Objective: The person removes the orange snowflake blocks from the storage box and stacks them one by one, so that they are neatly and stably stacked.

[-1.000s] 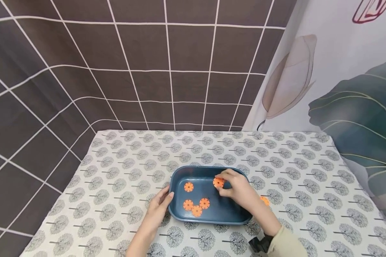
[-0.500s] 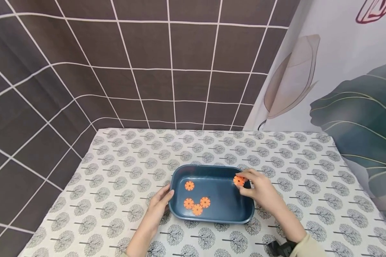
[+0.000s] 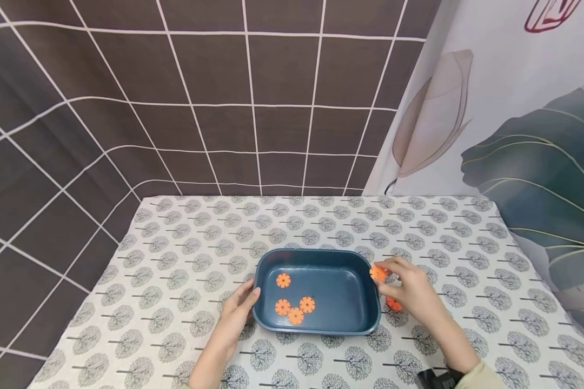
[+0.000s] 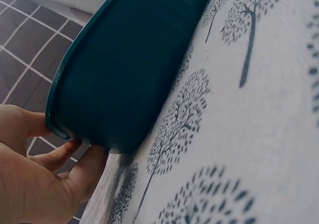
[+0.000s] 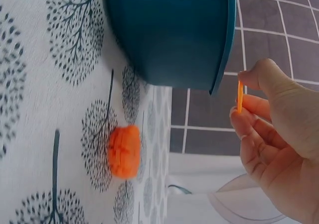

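My left hand [image 3: 233, 314] holds the left end of a dark blue plastic tub [image 3: 340, 302], its thumb at the rim and its fingers against the outer wall in the left wrist view. Several flat orange notched discs, among them one disc [image 3: 283, 280] lying apart and a disc [image 3: 296, 316] in a small cluster, lie on the left side of the tub floor. Just beyond the right rim, my right hand [image 3: 411, 289] pinches another orange disc [image 5: 240, 97] between thumb and fingertips. Below that hand, a stack of orange discs [image 5: 124, 152] stands on the cloth, partly hidden in the head view.
A white cloth [image 3: 199, 237] printed with grey trees covers the table. A dark curtain [image 3: 214, 129] with white grid lines hangs behind it, and a pale leaf-patterned curtain [image 3: 496, 108] hangs at the right. A black strap device [image 3: 438, 379] is on the right wrist.
My right hand has carried the pinched disc rightward, from above the tub's inside to just past its right rim. My left hand stays at the tub's left end.
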The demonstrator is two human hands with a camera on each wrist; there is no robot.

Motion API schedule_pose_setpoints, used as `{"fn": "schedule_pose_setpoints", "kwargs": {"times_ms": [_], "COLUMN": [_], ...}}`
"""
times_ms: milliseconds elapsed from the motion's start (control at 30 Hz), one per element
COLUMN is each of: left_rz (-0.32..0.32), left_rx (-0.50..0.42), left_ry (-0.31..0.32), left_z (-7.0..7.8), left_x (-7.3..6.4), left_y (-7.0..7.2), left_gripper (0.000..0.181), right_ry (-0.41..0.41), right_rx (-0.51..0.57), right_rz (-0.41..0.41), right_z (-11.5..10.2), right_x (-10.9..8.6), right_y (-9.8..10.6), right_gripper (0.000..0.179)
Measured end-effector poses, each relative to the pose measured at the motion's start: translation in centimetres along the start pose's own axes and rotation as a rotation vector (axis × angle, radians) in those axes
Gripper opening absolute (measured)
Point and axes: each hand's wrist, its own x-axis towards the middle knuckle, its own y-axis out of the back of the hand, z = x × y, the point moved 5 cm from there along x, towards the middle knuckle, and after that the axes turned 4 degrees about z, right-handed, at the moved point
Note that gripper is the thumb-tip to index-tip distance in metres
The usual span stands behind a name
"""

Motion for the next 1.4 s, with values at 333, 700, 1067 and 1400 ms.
{"fn": "schedule_pose_setpoints", "kwargs": {"times_ms": [333, 700, 1067, 1400], "left_rz": [0.004, 0.004, -0.006, -0.005], "left_rx": [-0.007, 0.0, -0.018, -0.024], "left_ry": [-0.01, -0.016, -0.018, -0.027], "left_z": [0.0, 0.1, 0.0, -0.1], "left_x": [0.0, 0.0, 0.1, 0.2], "left_y": [0.0, 0.2, 0.0, 0.0], "left_gripper": [0.061, 0.062, 0.061, 0.06], "right_ry": [0.021, -0.055, -0.118, -0.16], "right_rx": [-0.045, -0.066, -0.102, -0.1], "right_rz": [0.044, 0.001, -0.075, -0.135], "right_z": [1.0, 2.2, 2.9, 3.3], "right_x": [-1.3, -2.5, -3.4, -4.1], "right_y": [0.9, 1.1, 0.5, 0.1], "right_gripper": [0.039, 0.039, 0.037, 0.035]}}
